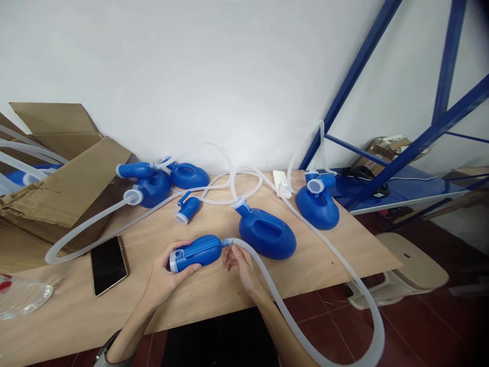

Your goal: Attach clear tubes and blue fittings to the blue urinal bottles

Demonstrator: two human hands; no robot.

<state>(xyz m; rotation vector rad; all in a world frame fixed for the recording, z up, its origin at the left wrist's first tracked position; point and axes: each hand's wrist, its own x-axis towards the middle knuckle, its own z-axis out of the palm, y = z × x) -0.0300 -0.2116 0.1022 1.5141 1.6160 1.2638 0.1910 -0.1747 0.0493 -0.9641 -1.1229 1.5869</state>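
My left hand (166, 270) is wrapped around a blue plastic urinal head (202, 251) with a clear cap at its left end. A translucent white hose (267, 278) is joined to the head's narrow right end. There, the thumb and forefinger of my right hand (244, 267) pinch what looks like a small wire hose clamp (232, 245); its details are too small to make out. Just behind my right hand lies a blue urinal bottle (267, 234) with a hose on its neck. A loose blue urinal head (189, 209) rests farther back.
More blue urinal bottles (155, 189) with hoses stand at the back left, another bottle (318, 206) at the right. An open cardboard box (76, 173) holds hoses. A phone (109, 266), a clear bottle (26, 298) and a white power strip (280, 182) lie on the wooden table (214, 306).
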